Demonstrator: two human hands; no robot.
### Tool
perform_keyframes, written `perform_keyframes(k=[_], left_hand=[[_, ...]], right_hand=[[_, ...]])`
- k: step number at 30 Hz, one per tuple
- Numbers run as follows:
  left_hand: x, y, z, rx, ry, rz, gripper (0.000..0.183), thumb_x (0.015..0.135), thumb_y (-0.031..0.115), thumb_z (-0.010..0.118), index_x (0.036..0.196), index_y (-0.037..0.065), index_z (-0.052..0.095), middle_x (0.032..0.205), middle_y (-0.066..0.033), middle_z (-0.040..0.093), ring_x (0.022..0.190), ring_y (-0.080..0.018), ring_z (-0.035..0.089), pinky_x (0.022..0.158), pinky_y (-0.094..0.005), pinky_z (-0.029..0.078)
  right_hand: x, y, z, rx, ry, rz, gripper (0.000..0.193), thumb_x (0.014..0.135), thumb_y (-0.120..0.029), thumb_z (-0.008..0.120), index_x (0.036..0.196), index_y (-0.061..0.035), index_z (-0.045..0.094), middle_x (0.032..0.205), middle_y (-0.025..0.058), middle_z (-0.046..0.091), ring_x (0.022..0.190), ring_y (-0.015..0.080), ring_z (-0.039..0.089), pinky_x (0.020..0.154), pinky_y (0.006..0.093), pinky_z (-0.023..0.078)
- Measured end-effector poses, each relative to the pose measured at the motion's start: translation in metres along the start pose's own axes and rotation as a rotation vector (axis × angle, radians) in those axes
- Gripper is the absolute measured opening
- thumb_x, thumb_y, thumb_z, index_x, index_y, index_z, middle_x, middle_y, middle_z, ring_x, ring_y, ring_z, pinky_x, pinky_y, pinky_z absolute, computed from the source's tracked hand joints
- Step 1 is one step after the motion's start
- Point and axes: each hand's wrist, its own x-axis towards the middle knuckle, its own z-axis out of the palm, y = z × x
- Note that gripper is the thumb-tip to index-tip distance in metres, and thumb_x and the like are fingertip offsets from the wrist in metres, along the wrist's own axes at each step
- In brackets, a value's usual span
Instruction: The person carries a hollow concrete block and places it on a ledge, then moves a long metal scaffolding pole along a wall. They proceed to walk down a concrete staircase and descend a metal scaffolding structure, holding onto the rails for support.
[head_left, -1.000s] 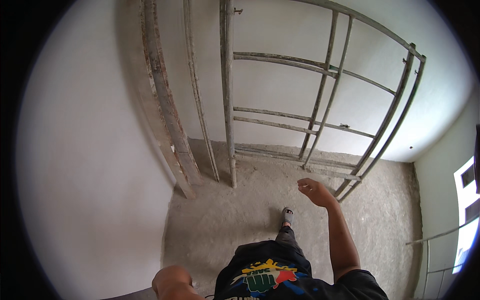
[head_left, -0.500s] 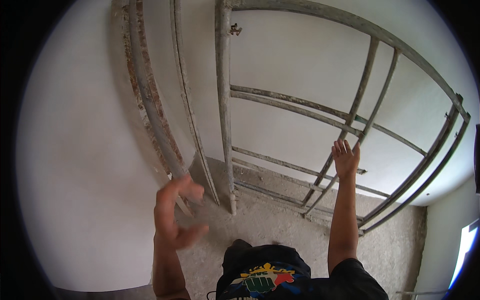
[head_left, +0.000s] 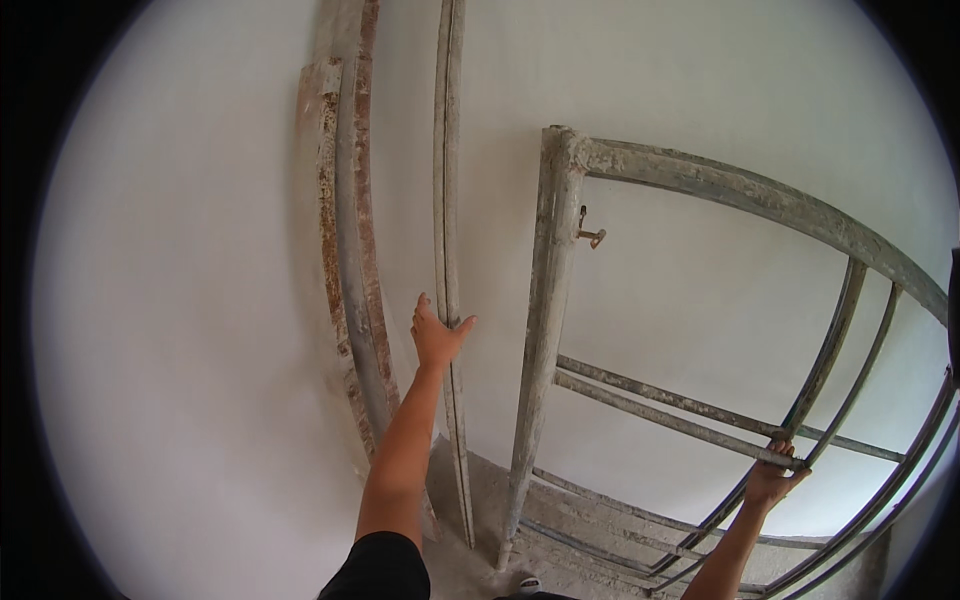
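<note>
A grey, plaster-spattered metal scaffold frame (head_left: 556, 270) leans against the white wall, with a second similar frame close against it. My right hand (head_left: 770, 483) grips the frame where a crossbar meets an upright, its fingers behind the bar. At centre left my left hand (head_left: 437, 338) is raised with thumb and fingers apart. Its gap lines up with a thin straight metal strip (head_left: 448, 180) that stands upright against the wall; contact between them cannot be made out. A small metal lock pin (head_left: 592, 235) sticks out of the frame's left post.
Left of the strip, long rust-stained boards or channels (head_left: 368, 250) lean on the white wall (head_left: 180, 300). Rough concrete floor (head_left: 485, 490) shows below the frames. The tip of a shoe (head_left: 529, 583) appears at the bottom edge.
My view has tilted up and turned left. My right hand has gone from open in front of the frame to gripping its bar. My left hand has reached forward to the strip.
</note>
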Motion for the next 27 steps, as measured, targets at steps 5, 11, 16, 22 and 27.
perform_keyframes(k=[5,11,16,22,27], left_hand=[[0.025,-0.005,0.027,-0.354,-0.152,-0.241,0.057,0.081,0.020,0.076,0.127,-0.006,0.054,0.108,-0.0218,0.068,0.096,-0.0285,0.068,0.085,-0.0355,0.053],[-0.025,0.013,-0.034,-0.301,0.090,-0.045,0.034,0.082,0.009,0.069,0.112,-0.006,0.062,0.089,-0.0185,0.071,0.080,-0.0250,0.070,0.074,-0.0344,0.055],[-0.142,0.037,-0.151,-0.140,0.369,-0.028,0.023,0.079,0.005,0.068,0.098,-0.005,0.061,0.080,-0.0155,0.068,0.076,-0.0233,0.068,0.068,-0.0363,0.053],[-0.320,0.080,-0.309,-0.269,0.634,-0.175,0.018,0.083,0.004,0.066,0.076,0.004,0.049,0.061,-0.0034,0.055,0.049,-0.0104,0.055,0.045,-0.0276,0.045],[-0.447,0.146,-0.414,-0.139,0.934,-0.291,0.016,0.081,0.001,0.066,0.078,0.003,0.050,0.063,-0.0042,0.056,0.047,-0.0114,0.055,0.044,-0.0279,0.047]], right_hand=[[0.005,0.003,-0.002,-0.054,-0.058,-0.021,0.059,0.094,-0.062,0.054,0.096,-0.0031,0.056,0.092,0.0084,0.061,0.086,0.0245,0.060,0.086,0.0386,0.053],[0.004,-0.017,-0.031,0.057,-0.059,0.033,0.077,0.085,-0.071,0.056,0.104,0.0030,0.058,0.092,0.0121,0.058,0.087,0.0270,0.055,0.087,0.0406,0.048],[-0.014,-0.017,0.009,0.254,-0.036,0.004,0.081,0.079,-0.077,0.060,0.113,-0.0031,0.063,0.097,0.0119,0.064,0.084,0.0243,0.061,0.076,0.0439,0.056],[0.012,-0.016,0.009,0.247,0.172,0.034,0.053,0.093,-0.062,0.054,0.057,-0.0243,0.043,0.049,-0.0055,0.039,0.038,0.0116,0.035,0.041,0.0305,0.035],[-0.011,-0.028,0.022,0.255,0.070,0.132,0.051,0.096,-0.058,0.047,0.059,-0.0244,0.042,0.049,-0.0064,0.034,0.040,0.0107,0.032,0.046,0.0302,0.030]])
